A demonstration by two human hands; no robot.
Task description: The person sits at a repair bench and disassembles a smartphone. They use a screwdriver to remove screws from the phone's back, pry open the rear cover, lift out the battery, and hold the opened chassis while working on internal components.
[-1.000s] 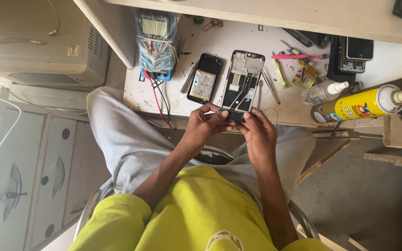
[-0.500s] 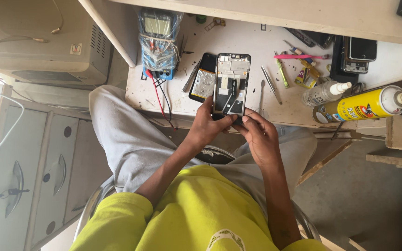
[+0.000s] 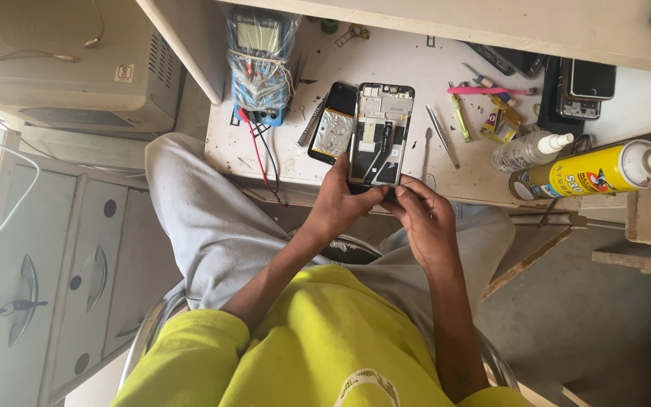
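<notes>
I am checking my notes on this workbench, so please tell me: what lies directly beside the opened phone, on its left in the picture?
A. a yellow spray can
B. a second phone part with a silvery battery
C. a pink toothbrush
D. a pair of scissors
B: the dark phone part with a silvery battery lies against the left edge of the opened phone, which both hands grip at its lower end.

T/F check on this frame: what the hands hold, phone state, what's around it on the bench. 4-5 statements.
1. Both hands grip the opened phone at its lower end. True: left hand and right hand meet there.
2. The phone's back is closed. False: its insides are exposed.
3. The multimeter lies to the right of the phone. False: it lies left of it.
4. A yellow spray can lies on its side at the bench's right. True.
5. The tweezers are in the right hand. False: they lie on the bench.
</notes>
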